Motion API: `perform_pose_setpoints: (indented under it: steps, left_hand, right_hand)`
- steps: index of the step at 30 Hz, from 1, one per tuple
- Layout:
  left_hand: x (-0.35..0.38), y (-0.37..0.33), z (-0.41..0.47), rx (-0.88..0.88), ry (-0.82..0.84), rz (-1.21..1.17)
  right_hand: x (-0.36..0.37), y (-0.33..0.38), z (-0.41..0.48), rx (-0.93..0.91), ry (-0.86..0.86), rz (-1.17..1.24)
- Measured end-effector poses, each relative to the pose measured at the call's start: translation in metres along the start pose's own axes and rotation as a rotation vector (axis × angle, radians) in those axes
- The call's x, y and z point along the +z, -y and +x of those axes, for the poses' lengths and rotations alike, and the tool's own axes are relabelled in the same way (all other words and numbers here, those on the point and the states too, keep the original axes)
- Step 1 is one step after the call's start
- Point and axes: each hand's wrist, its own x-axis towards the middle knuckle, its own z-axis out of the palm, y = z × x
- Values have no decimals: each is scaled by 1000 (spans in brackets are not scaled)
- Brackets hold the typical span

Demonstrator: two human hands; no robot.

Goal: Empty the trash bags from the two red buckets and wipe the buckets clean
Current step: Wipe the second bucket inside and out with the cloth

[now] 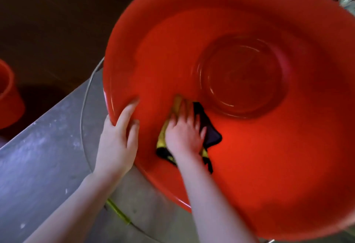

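From the head view, a large red bucket (269, 165) filled most of the frame, tipped so that its open mouth faced the camera and its round bottom showed deep inside, bare of any bag. The left hand (117, 142) held the bucket's rim on its near left side, the fingers (132, 108) hooked over the edge onto the inner wall and the palm on the outside. Inside the bucket, on the inner wall just to the right of that grip, the right hand (184, 135) lay on a black and yellow cloth (210, 133), its fingers spread and fairly straight, pressing the cloth flat against the red plastic rather than bunching it. The picture was blurred around this hand. The bucket sat over a grey speckled surface (38, 156), and a thin curved wire (84, 106) ran just outside the bucket's left rim. Well apart from the bucket, at the far left edge, a second red bucket (7, 96) stood lower down on the dark floor (48, 21), only partly in view.
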Motion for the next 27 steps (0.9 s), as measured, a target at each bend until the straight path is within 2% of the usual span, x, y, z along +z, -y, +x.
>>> perform_pose_setpoints:
  steps: [3, 5, 7, 11, 13, 15, 17, 19, 21, 24, 27]
  left_hand:
    - [4, 0, -1, -1, 12, -24]
    - [7, 2, -1, -26, 3, -5]
    - [8, 2, -2, -58, -3, 8]
    - [3, -1, -3, -70, -10, -25]
    - [2, -1, -2, -48, -1, -43]
    - [2, 1, 0, -62, 5, -55]
    - [2, 3, -1, -89, 5, -80]
    - [4, 2, -3, -87, 9, -98]
    - [6, 1, -3, -69, 9, -87]
    - [7, 3, -2, -93, -33, -66]
    - [2, 3, -2, -116, -66, -79]
  right_hand:
    - [-20, -14, 59, 244, 95, 45]
    - [-19, -10, 63, 244, 87, 21]
    - [-10, 3, 39, 104, 48, 41]
    - [11, 23, -58, -365, -73, 62]
    - [13, 24, -69, -403, -76, 62]
    - [12, 21, -40, -323, -90, 43]
    - [4, 17, 7, -148, -113, 63]
    - [-9, 15, 55, 74, -64, 168]
    - [-17, 19, 85, 183, -11, 224]
    - [-10, 40, 73, 61, -1, 177]
    - [6, 55, 5, -259, -100, 153]
